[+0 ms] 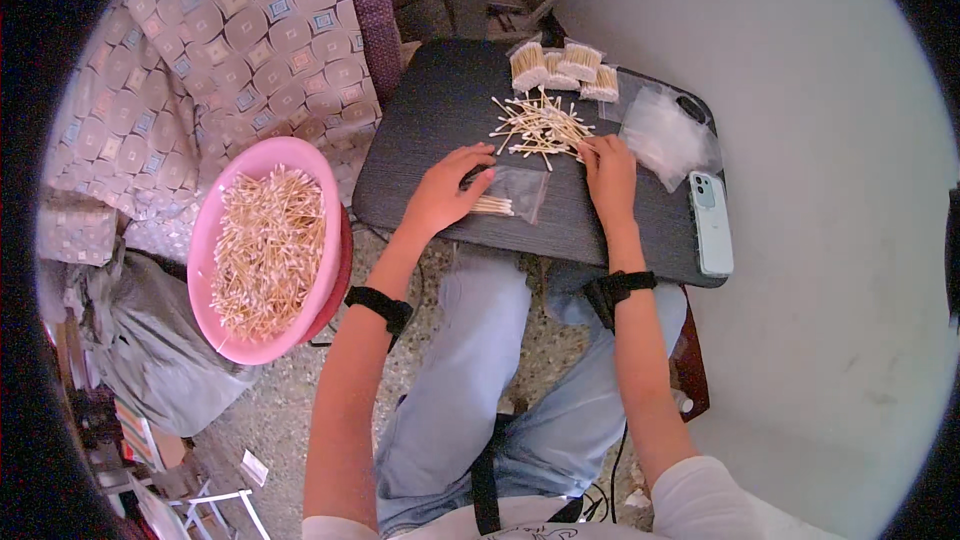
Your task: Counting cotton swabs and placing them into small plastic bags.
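A loose pile of cotton swabs (545,126) lies on the dark folding table. My right hand (610,172) is at the pile's right edge, its fingers closed in a pinch on swabs there; how many is hidden. To the left, my left hand (448,188) lies on the table with thumb and fingers apart. It rests at the left end of a small clear plastic bag (525,190). Several swabs (492,205) lie side by side in or on this bag, partly covered by the hand; I cannot tell which.
Filled swab packets (580,62) sit at the table's (420,110) far edge. A stack of clear bags (665,135) and a light-blue phone (711,225) lie on the right, beside a wall (820,240). A pink basin (205,270) heaped with swabs stands left of the table.
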Available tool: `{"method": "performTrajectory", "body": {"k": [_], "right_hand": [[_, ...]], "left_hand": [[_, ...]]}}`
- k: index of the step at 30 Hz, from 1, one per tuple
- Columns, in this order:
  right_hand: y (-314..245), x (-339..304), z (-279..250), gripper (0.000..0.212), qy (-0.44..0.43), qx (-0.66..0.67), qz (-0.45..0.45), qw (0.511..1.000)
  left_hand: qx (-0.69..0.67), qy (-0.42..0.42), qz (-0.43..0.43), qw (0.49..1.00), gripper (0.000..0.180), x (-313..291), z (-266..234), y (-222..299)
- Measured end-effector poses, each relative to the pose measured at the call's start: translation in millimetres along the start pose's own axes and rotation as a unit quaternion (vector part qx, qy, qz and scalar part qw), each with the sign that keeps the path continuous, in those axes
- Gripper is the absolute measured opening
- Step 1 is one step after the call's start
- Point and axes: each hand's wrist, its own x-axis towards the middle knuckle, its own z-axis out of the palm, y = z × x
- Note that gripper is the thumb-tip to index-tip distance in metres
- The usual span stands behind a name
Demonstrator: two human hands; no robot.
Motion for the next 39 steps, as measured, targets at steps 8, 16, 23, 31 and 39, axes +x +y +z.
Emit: {"method": "performTrajectory", "body": {"k": [8, 16, 23, 31, 39], "right_hand": [[0.7, -2.6, -4.8, 0.017, 0.044, 0.080, 0.036, 0.995], [2.6, -0.7, -3.6, 0.021, 0.047, 0.104, 0.091, 0.989], [11.8, -0.5, -0.4, 0.023, 0.090, 0.154, 0.060, 0.982], [11.7, -3.4, -4.4, 0.025, 0.099, 0.192, 0.129, 0.968], [-1.8, -6.0, -6.8, 0.022, 0.110, 0.240, 0.078, 0.961]], "left_hand": [[0.006, 0.002, -0.004, 1.000, 0.027, -0.9, 0.2, 3.1], [0.015, -0.007, -0.005, 1.000, 0.036, -1.1, 3.4, -0.2], [0.024, 0.002, 0.017, 1.000, 0.025, -0.6, 2.4, 2.7], [-0.027, 0.072, 0.032, 0.997, 0.021, 18.7, -40.9, 53.2], [-0.453, -0.034, 0.037, 0.890, 0.026, 52.8, -28.1, 173.6]]}}
